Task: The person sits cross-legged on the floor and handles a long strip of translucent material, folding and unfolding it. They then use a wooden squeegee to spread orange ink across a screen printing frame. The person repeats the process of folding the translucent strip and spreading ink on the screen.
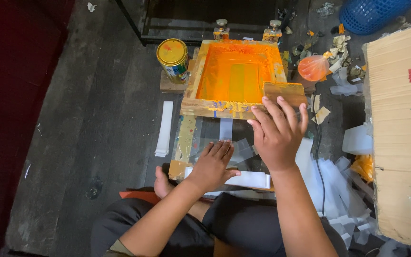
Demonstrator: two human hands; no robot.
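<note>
An orange-inked printing screen in a wooden frame [200, 105] is tilted up on the floor in front of me. A wooden squeegee [284, 91] rests on its near right corner. My right hand [278, 133] hovers with fingers spread just below the squeegee, fingertips at the frame's front edge, holding nothing. My left hand [213, 164] lies flat, palm down, on clear plastic sheets [244, 151] on the glass base under the frame. A white strip [250, 179] lies just beside it.
A yellow-lidded paint can [173, 58] stands on a wood block left of the frame. A white strip stack [164, 128] lies on the left floor. A cardboard stack [400, 128] fills the right. An orange-stained bag [313, 67], a blue basket [372, 14] and scraps lie behind.
</note>
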